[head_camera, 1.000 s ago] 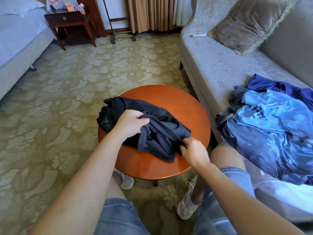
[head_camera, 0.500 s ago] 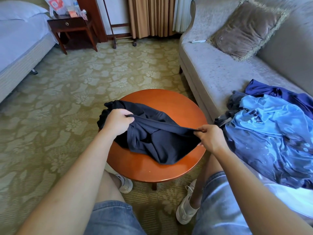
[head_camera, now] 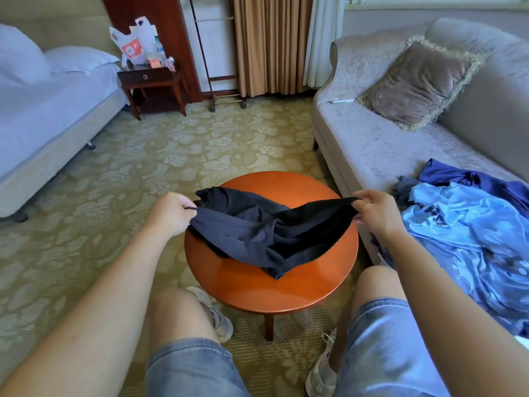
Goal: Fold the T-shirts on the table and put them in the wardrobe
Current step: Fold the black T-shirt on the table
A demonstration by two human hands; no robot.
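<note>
A dark navy T-shirt point(head_camera: 263, 233) lies crumpled on the round orange-brown wooden table point(head_camera: 257, 293), its upper edge stretched between my hands. My left hand point(head_camera: 171, 212) grips the shirt's edge at the table's left side. Over the table's right side, my right hand point(head_camera: 375, 212) pinches the other end of that edge. The stretched edge is lifted off the table while the rest of the cloth sags onto the top. A light blue T-shirt point(head_camera: 469, 239) and a darker blue garment point(head_camera: 469, 179) lie heaped on the sofa at the right.
A grey sofa point(head_camera: 372, 144) with a brown cushion point(head_camera: 418, 84) stands to the right of the table. A bed point(head_camera: 43, 116) is at the left, a nightstand point(head_camera: 151, 84) with bags behind it. Patterned carpet point(head_camera: 200, 144) lies beyond the table. My knees flank the table's near edge.
My hands have moved apart and upward, pulling the shirt's edge taut between them. The view has tilted up, showing more of the room.
</note>
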